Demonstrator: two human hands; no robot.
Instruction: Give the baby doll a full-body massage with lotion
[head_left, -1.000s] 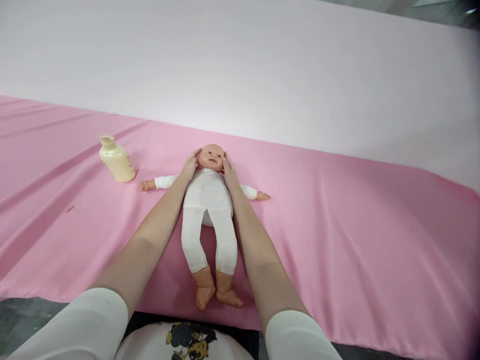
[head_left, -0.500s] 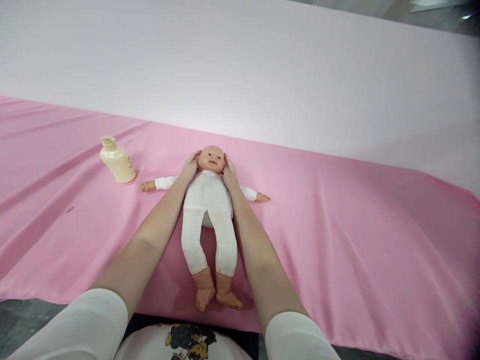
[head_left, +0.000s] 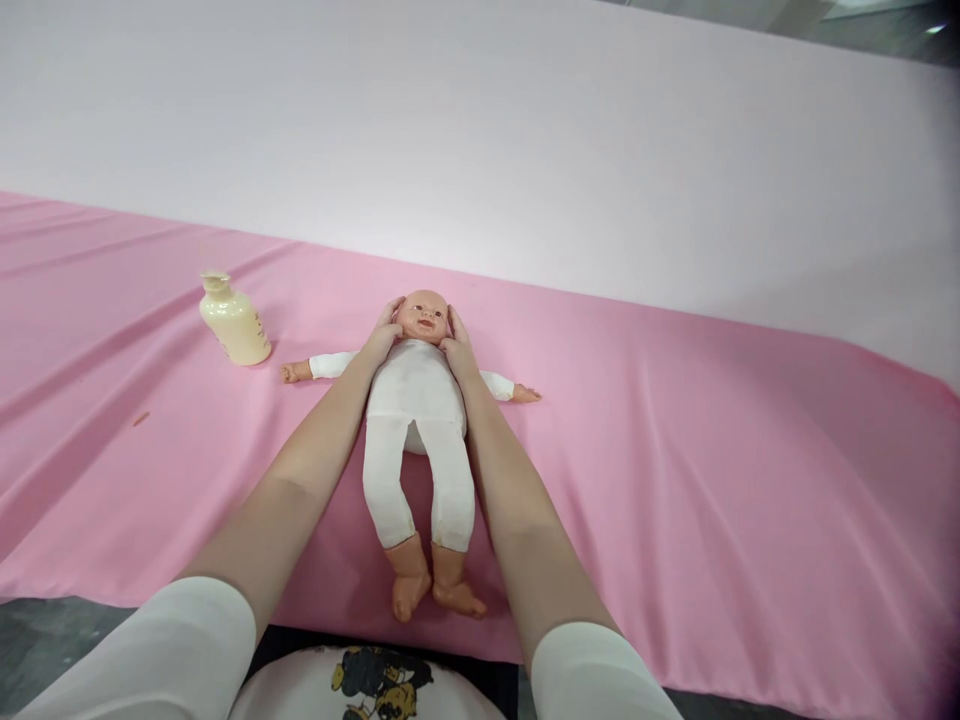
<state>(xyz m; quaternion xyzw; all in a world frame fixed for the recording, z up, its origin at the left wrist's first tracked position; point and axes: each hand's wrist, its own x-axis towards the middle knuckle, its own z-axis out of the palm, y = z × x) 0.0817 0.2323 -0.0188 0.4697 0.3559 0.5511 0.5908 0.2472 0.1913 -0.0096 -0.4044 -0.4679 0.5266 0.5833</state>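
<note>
A baby doll (head_left: 417, 385) with a white cloth body lies face up, arms spread and feet toward me. My left hand (head_left: 384, 332) cups the left side of its head, fingers along the side and thumb by the jaw. On the opposite side, my right hand (head_left: 458, 340) holds the head the same way, its thumb near the cheek and neck. Both palms and parts of the fingers are hidden against the head. My forearms run along either side of the doll's body, over its upper arms.
A pale yellow bottle (head_left: 237, 325) stands to the left of the doll. The pink cloth (head_left: 675, 480) covers the table with folds. A small brown scrap (head_left: 141, 419) lies on the left. Behind rises a white panel (head_left: 480, 140).
Both thumbs have shifted inward toward the doll's jaw and neck. The hands stay at the sides of the head, and the doll and bottle have not moved.
</note>
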